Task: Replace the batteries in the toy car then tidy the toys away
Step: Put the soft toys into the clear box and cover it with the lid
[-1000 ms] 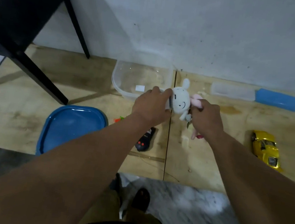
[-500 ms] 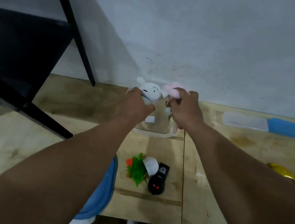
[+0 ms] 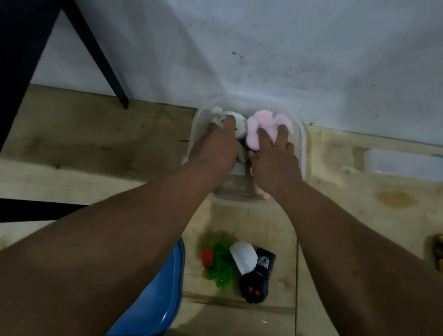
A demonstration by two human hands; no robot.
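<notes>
Our left hand (image 3: 214,150) presses the white plush (image 3: 236,125) and our right hand (image 3: 274,160) the pink plush (image 3: 262,122), both under our straight fingers (image 3: 282,132) inside the clear container (image 3: 302,149).

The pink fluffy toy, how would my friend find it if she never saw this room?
Look where the floor meets the white wall for the clear plastic tub. Two plush toys lie inside it, side by side. The pink fluffy toy is on the right, under the right hand; its neighbour, the white plush toy, is under the left hand.
</notes>
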